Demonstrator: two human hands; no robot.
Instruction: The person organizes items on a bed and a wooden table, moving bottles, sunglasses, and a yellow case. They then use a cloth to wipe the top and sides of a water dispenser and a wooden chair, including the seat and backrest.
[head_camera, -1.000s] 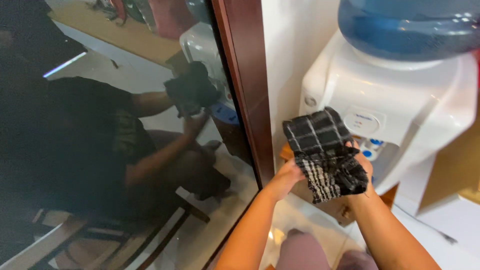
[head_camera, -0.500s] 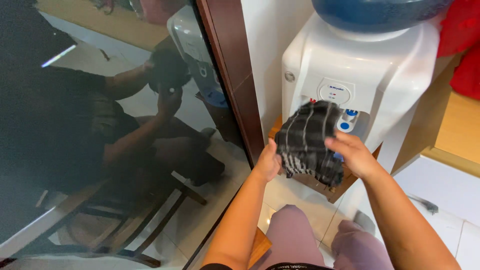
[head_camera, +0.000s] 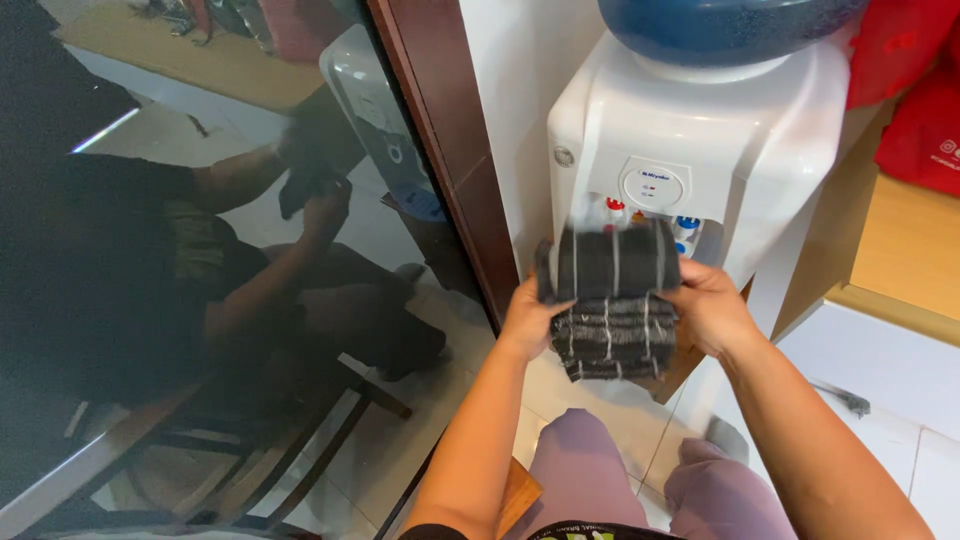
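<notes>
A dark grey cloth with thin white stripes (head_camera: 610, 300), folded into a thick pad, is held up in front of me. My left hand (head_camera: 528, 320) grips its left edge and my right hand (head_camera: 712, 305) grips its right edge. The top fold of the cloth stands up and is blurred. Right behind the cloth is a white water dispenser (head_camera: 700, 140) with red and blue taps partly hidden by the cloth. A blue water bottle (head_camera: 725, 25) sits on top of the dispenser.
A dark wooden door frame (head_camera: 440, 150) and a glass pane (head_camera: 200, 280) on the left reflect me seated on a wooden chair. Red bags (head_camera: 915, 90) lie on a wooden shelf (head_camera: 905, 260) at right. My knees in mauve trousers (head_camera: 590, 470) are over a white tiled floor.
The cloth has been turned from tilted to level and brought to the centre in front of the dispenser's taps. Both hands have shifted to its left and right edges.
</notes>
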